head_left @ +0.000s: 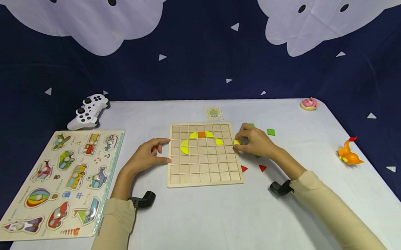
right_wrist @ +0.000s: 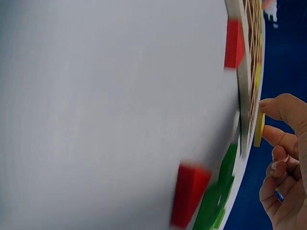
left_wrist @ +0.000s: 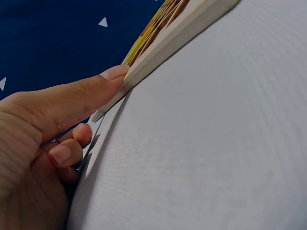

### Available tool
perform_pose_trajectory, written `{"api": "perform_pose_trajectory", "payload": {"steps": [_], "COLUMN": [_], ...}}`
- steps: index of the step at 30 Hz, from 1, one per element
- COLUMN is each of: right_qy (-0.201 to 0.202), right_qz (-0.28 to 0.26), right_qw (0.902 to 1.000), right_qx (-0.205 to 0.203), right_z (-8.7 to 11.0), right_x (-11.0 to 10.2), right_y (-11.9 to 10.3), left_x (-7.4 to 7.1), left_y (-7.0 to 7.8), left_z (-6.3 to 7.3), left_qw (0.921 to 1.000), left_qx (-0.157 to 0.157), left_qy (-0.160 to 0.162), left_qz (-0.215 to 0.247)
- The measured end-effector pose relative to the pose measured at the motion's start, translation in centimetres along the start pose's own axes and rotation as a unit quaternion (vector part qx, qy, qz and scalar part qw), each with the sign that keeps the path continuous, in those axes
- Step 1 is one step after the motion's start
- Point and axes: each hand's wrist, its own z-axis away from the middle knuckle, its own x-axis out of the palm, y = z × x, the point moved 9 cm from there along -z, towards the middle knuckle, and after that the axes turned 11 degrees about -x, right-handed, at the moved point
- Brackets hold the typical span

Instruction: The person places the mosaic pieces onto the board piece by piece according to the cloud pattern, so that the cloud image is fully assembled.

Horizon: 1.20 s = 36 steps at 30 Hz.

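A square wooden grid board (head_left: 192, 168) lies on the table. In it sit several yellow quarter-circle tiles (head_left: 184, 147) and an orange square tile (head_left: 201, 134). My left hand (head_left: 143, 158) touches the board's left edge with extended forefinger and thumb, the other fingers bent; in the left wrist view the thumb (left_wrist: 72, 100) lies against the rim. Between thumb and forefinger, my right hand (head_left: 256, 139) pinches a yellow tile (right_wrist: 259, 129) at the board's right edge. The hand partly covers that tile in the head view.
Red triangle tiles (head_left: 263, 168) and green square tiles (head_left: 271, 132) lie right of the board. Behind it is a small pattern card (head_left: 213, 113). A picture puzzle (head_left: 58, 182) and white game controller (head_left: 88, 112) are at left; an orange toy (head_left: 348, 154) and pink toy (head_left: 309, 103) at right.
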Motion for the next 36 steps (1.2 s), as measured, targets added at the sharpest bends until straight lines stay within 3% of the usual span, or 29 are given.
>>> {"api": "perform_pose_trajectory", "payload": {"steps": [11, 19, 26, 36], "right_qy": [-0.019, -0.025, -0.02, -0.031], "right_qz": [-0.026, -0.022, -0.027, -0.077], "right_qw": [0.9981, 0.997, 0.9981, 0.9965], "right_qx": [-0.053, -0.07, -0.052, -0.008], "right_z": [-2.0, -2.4, -2.1, -2.6], "right_x": [2.0, 2.9, 2.9, 3.0], "right_y": [-4.3, -4.7, -4.5, -3.6], "left_x": [-0.1, 0.0, 0.0, 0.0], "left_y": [-0.1, -0.1, -0.1, -0.1], "left_z": [-0.1, -0.2, -0.2, -0.2], "left_qw": [1.0, 1.0, 1.0, 0.9999], "left_qx": [-0.001, -0.002, -0.005, -0.015], "left_qy": [0.004, 0.002, 0.001, -0.001], "left_qz": [-0.007, 0.002, 0.007, 0.007]}}
